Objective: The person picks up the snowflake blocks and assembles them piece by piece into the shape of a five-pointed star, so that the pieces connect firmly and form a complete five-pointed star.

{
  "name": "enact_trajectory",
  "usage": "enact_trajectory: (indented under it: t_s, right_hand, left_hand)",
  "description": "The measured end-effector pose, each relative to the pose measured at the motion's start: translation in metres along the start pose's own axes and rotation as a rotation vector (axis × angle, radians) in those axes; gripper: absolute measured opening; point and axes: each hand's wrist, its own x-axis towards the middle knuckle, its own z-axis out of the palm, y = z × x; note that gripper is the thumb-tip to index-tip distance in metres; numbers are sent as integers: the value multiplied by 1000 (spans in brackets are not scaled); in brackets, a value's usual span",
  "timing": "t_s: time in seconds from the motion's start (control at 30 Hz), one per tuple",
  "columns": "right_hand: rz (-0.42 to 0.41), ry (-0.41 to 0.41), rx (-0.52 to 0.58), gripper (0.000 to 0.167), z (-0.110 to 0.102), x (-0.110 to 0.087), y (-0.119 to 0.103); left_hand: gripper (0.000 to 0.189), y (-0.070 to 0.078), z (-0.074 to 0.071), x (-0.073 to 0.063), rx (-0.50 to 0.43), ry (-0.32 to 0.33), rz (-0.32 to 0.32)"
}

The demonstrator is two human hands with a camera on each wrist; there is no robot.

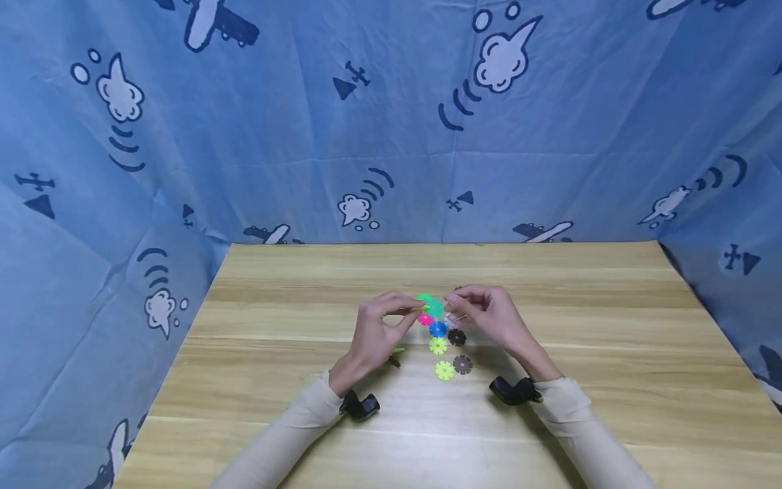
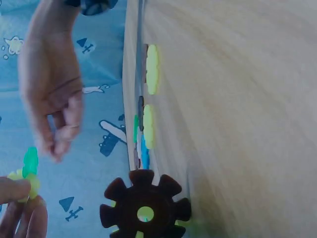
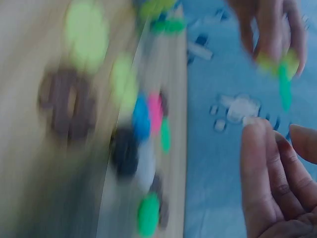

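My left hand [image 1: 380, 329] pinches a yellow notched plastic disc [image 2: 34, 186] between thumb and fingers, raised above the table. A green notched disc [image 2: 30, 161] is joined to it at an angle, sticking out toward the other hand. Just to the right hovers my right hand [image 1: 489, 319]; its fingers are loosely bent, the thumb stands apart, and nothing is between them. Below the left wrist, a brown notched disc [image 2: 143, 181] stands on edge, with yellow showing behind it.
Loose discs lie on the wooden table [image 1: 275, 380] under and between the hands: a blue disc [image 1: 437, 329], a pink disc [image 1: 425, 319], a black disc [image 1: 456, 337], a brown disc [image 1: 462, 365], a yellow disc [image 1: 444, 370] and several others. A blue patterned curtain [image 1: 391, 122] hangs behind.
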Motion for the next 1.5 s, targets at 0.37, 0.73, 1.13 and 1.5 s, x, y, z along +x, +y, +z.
enact_trajectory:
  t_s: [0.37, 0.73, 1.13, 1.5]
  right_hand:
    - [40, 67, -397, 29, -25, 8, 35]
    - [17, 23, -479, 35, -26, 11, 41]
    - [52, -16, -446, 29, -31, 12, 42]
    - [88, 8, -301, 21, -36, 6, 31]
  left_hand:
    - [24, 0, -8, 0, -120, 102, -192]
    - [27, -1, -10, 0, -187, 96, -268]
    - [24, -3, -10, -2, -202, 87, -300]
    - [13, -4, -10, 0, -169, 79, -299]
